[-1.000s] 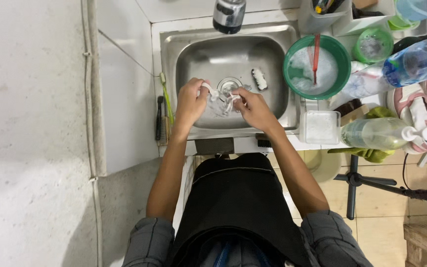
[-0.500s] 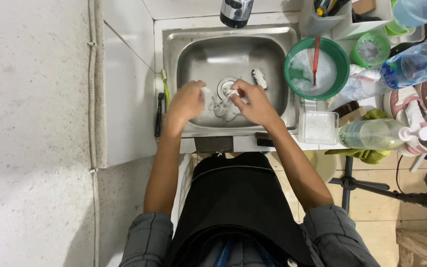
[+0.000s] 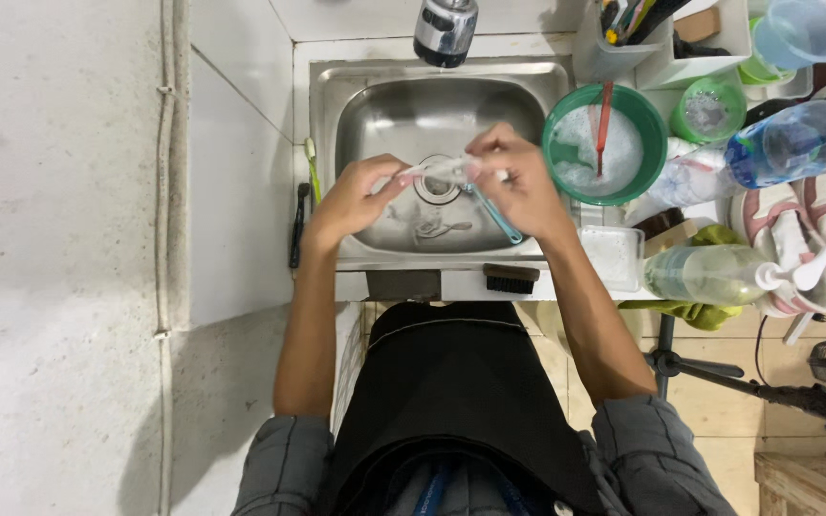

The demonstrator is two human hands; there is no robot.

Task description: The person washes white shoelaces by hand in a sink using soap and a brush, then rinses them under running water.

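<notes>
hands: both are over the steel sink [image 3: 356, 105], close together above the drain [image 3: 437, 186].
left hand [image 3: 351, 201]: fingers are closed, pinching the left end of a thin white piece [image 3: 437, 169] that looks like a lace or strip; what it is exactly i cannot tell.
right hand [image 3: 518, 182]: fingers are curled and closed on the right end of the same white piece, and a light blue brush handle [image 3: 497, 218] comes out below the hand toward the near side.
white piece: it is stretched between the two hands, just over the drain.
sink: another pale small thing [image 3: 437, 229] lies on the bottom, near the drain.
far side: tap [image 3: 445, 31] stands above the far edge of the sink.
right of sink: green basin [image 3: 657, 143] with foamy water and a red stick [image 3: 604, 110] in it.
near edge: dark brush [image 3: 510, 278] lies on the near rim.
far right: spray bottle [image 3: 709, 274] and pink and white shoes [image 3: 815, 229].
</notes>
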